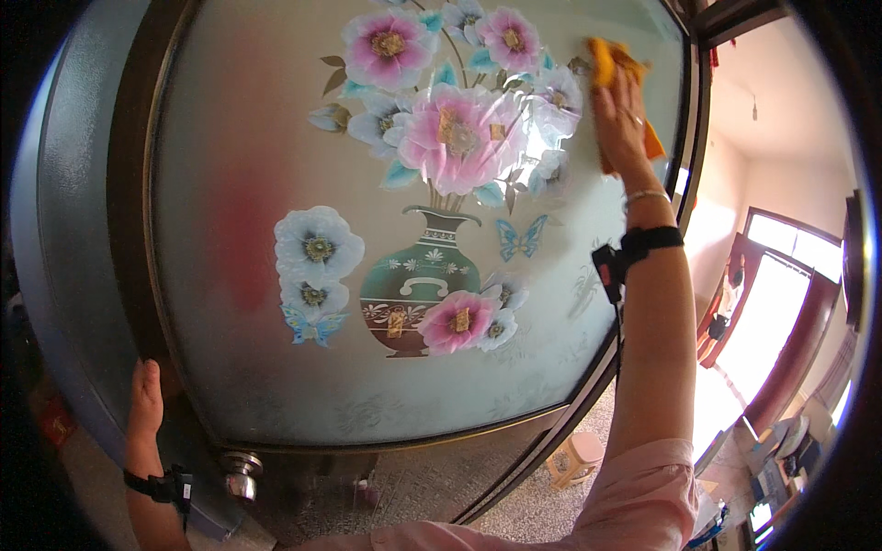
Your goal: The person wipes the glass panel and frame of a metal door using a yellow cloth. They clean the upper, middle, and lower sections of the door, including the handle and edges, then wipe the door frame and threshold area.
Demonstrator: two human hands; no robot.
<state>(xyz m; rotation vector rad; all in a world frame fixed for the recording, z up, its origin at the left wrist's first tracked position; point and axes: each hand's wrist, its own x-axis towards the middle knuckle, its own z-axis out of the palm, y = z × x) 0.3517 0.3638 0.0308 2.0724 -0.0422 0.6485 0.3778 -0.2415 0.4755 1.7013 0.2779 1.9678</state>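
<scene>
A frosted glass door panel (227, 172), decorated with a vase (420, 275), pink and white flowers and butterflies, fills the middle of the view within a dark frame. Near its upper right edge my right hand (623, 113) presses an orange-yellow cloth (654, 143) against the glass, fingers stretched upward over it. At lower left my left hand (146, 396) rests on the dark door frame (131, 227), thumb up, with nothing seen in it; its fingers are partly hidden. A round metal doorknob (242, 475) sits to the right of my left wrist. Both wrists wear black straps.
At right, beyond the door's edge, lies a bright room. A wooden stool (577, 458) stands on the speckled floor (530, 506). Farther off, a person (725, 310) reaches up beside a red-brown door (792, 358). Assorted items lie piled at the lower right.
</scene>
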